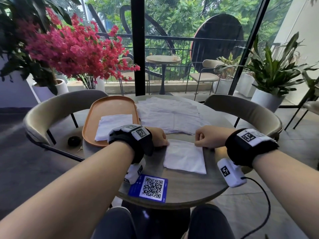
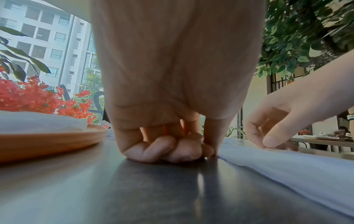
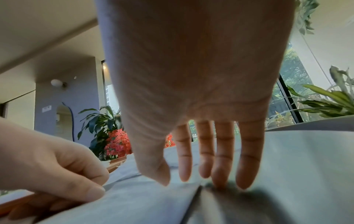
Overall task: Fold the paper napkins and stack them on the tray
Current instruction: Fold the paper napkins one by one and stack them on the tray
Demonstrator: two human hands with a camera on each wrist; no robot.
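A folded white napkin (image 1: 185, 155) lies on the round table (image 1: 181, 188) in front of me. My left hand (image 1: 159, 137) sits at its far left corner, fingers curled (image 2: 162, 150) against the tabletop, thumb on the napkin's edge (image 3: 91, 192). My right hand (image 1: 207, 138) is at the far right corner, its fairly straight fingertips (image 3: 220, 181) pressing down on the napkin (image 3: 143, 204). An orange tray (image 1: 110, 107) at the left carries folded napkins (image 1: 113, 126). A pile of unfolded napkins (image 1: 169, 114) lies beyond my hands.
A blue QR-code card (image 1: 149, 188) lies near the table's front edge. Curved chairs (image 1: 57, 107) stand around the table. A small dark object (image 1: 74, 141) lies beside the tray. Potted plants and a glass wall are behind.
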